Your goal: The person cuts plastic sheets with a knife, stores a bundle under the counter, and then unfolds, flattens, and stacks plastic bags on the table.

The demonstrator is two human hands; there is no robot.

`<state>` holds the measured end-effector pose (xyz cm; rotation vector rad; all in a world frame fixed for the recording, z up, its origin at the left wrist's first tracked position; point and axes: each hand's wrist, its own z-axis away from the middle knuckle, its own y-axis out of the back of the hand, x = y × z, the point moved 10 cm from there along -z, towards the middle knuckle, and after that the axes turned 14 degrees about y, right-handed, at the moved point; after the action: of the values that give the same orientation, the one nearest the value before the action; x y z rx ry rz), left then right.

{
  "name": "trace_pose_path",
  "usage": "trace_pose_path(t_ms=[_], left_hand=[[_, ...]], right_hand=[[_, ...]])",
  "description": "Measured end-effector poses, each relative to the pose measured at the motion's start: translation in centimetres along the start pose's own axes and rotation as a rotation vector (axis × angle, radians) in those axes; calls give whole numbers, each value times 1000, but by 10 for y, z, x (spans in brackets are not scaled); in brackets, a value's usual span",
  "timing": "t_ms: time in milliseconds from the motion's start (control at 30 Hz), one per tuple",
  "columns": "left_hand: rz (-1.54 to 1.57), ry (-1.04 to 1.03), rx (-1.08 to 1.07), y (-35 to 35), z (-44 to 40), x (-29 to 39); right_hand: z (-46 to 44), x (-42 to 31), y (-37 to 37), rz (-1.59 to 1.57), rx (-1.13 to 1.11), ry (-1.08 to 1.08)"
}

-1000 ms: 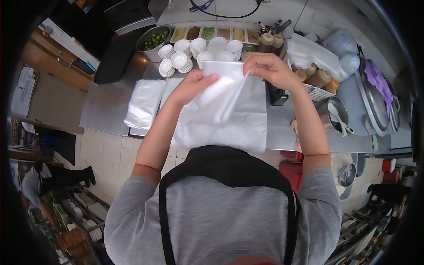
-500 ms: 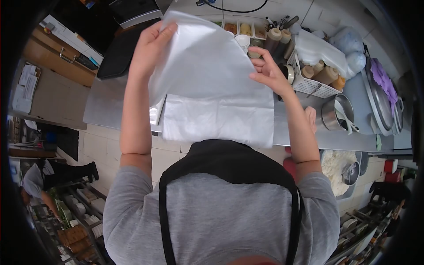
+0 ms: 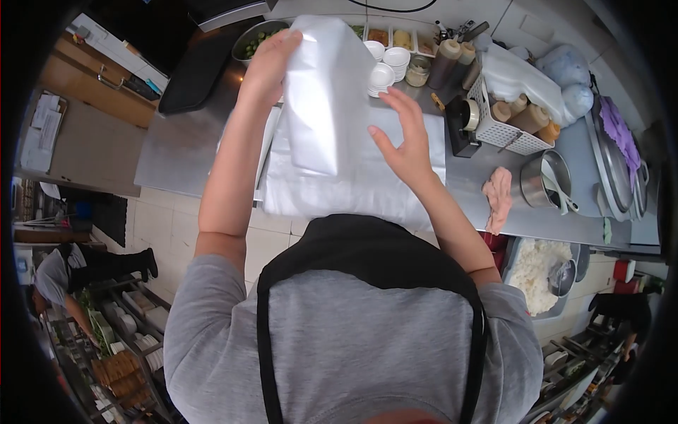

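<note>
My left hand (image 3: pixel 270 65) pinches the top left corner of a translucent plastic bag (image 3: pixel 318 106), which hangs down in loose folds above the counter. To the right of that bag, my right hand (image 3: pixel 404 141) is spread, with thumb and fingers apart and nothing between them. Beneath both hands a stack of flat plastic bags (image 3: pixel 417 162) lies at the counter's front edge, partly covered by the hanging bag. Small white dishes (image 3: pixel 382 76) stand in piles just beyond my right hand.
A white basket of sauce bottles (image 3: pixel 510 131) stands at the right, near a metal pot (image 3: pixel 545 178) and a pink cloth (image 3: pixel 498 201). At the back left are a pot of green fruit (image 3: pixel 256 44) and a black tray (image 3: pixel 201 74). A co-worker (image 3: pixel 70 272) is at far left.
The bag was lifted off the stack and spread wide, then narrowed into hanging folds. My right hand let go of its edge and moved slightly left and down.
</note>
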<state>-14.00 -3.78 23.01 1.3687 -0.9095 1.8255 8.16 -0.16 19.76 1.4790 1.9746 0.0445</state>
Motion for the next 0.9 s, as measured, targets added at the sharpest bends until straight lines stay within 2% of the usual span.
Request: trace_pose_path(t_ms=[300,600,700,767,800,867,900], left_hand=[[35,-97,11,3,4,20],[132,-113,-45,-7,-6,16],[130,-85,-33,-7,-17,11],[197,-26,-243,-23,-25,4],[196,-26,-246,-25,-22,-2],[280,148,-367,-45,-6,-38],[210,77,-347,-47,2,-57]], right_hand=[[5,-55,-16,-128,-32,207],[2,-58,-35,4,-39,306],[-8,-52,-36,66,-97,222],[-12,-32,-26,-27,-23,46],[-16,-29,-26,-25,-21,45],[-18,1,-14,-342,193,-159],[-17,10,-13,-381,201,-212]])
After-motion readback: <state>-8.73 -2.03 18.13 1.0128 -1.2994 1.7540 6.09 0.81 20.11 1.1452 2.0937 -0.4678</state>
